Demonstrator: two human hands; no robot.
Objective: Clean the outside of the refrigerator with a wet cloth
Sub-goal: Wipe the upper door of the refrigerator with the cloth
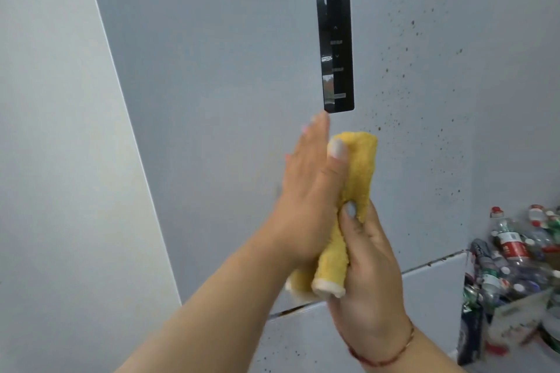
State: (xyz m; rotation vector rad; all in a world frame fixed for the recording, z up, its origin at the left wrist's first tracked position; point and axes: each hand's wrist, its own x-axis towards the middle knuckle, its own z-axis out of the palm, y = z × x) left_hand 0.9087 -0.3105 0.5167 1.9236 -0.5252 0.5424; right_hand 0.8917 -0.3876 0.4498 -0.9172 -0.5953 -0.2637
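The grey refrigerator door fills the view, with a black glossy control panel running down its upper middle. Brown specks dot the door to the right of the panel. A yellow cloth, folded into a long strip, stands upright between my hands, just below the panel. My left hand lies along the cloth's left side with straight fingers and its thumb pressed on the cloth's top. My right hand grips the cloth's lower end from the right, thumb across it.
A seam with dark grime separates the upper door from a lower door. At the lower right stands a box heaped with several empty plastic bottles. A pale wall runs along the left.
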